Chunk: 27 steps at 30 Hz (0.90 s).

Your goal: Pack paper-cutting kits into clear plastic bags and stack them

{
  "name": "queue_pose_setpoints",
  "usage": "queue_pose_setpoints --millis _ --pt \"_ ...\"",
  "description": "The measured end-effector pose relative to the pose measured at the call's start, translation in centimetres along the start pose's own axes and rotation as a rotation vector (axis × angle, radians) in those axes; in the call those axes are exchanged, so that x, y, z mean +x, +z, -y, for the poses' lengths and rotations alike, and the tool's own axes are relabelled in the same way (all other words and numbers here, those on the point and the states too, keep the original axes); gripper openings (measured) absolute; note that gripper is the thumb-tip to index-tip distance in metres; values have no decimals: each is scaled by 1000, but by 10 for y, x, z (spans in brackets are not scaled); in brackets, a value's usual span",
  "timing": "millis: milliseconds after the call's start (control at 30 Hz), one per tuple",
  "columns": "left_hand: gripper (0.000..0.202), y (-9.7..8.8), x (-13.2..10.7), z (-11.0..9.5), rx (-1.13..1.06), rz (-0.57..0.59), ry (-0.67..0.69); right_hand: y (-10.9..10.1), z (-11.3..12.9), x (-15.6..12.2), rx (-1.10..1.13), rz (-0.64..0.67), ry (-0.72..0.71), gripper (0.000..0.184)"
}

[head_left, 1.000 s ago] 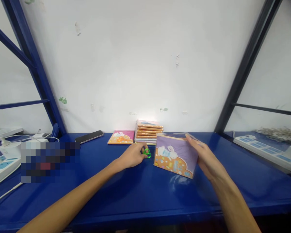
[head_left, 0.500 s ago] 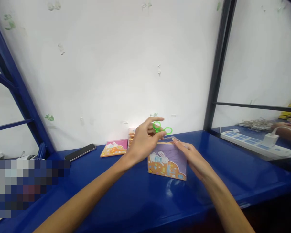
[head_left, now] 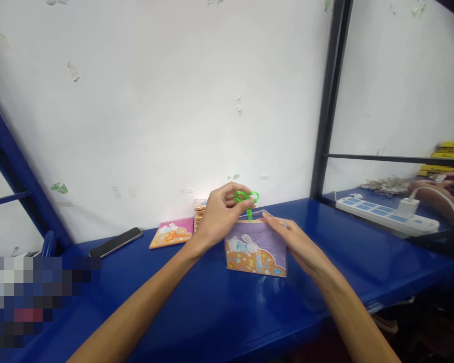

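Note:
My left hand [head_left: 225, 209] pinches a pair of small green plastic scissors [head_left: 250, 201] by the handles. The blades point down at the top opening of a clear sleeve, and their tips are hidden behind its edge. Inside the sleeve is a flat purple and orange pack [head_left: 255, 252] with a white rabbit printed on it, standing upright on the blue table [head_left: 196, 312]. With fingers closed on the sleeve's upper right edge, my right hand [head_left: 293, 239] grips the pack.
Left of my hands lies a pink and orange rabbit pack [head_left: 172, 233] with an orange item on it. Behind it is a stack of similar packs [head_left: 199, 212]. A phone [head_left: 117, 242] lies farther left. Beyond the black frame are a power strip [head_left: 388, 216] and another person's hands [head_left: 426, 190].
The green scissors have turned from lying sideways above the pack to pointing down at the sleeve's opening. My right hand keeps its hold. The view has shifted slightly.

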<state>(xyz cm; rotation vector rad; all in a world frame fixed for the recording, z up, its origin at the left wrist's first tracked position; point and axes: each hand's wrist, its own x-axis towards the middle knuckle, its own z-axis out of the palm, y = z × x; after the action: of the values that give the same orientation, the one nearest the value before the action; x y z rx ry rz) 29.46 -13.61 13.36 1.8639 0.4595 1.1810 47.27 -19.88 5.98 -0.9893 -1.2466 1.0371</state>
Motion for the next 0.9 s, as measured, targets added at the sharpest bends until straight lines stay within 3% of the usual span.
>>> queue_pose_setpoints --millis 367,567,700,900 --pt "21 -7 -2 -15 63 -59 18 1 2 1 -26 -12 8 46" --pt "14 -5 -3 -3 172 -13 28 2 2 0 -31 -19 11 47" --pt "12 -5 -3 1 296 75 48 0 0 0 -18 -26 13 45" --pt "17 -8 -6 4 592 258 266 -1 -1 0 25 -24 3 44"
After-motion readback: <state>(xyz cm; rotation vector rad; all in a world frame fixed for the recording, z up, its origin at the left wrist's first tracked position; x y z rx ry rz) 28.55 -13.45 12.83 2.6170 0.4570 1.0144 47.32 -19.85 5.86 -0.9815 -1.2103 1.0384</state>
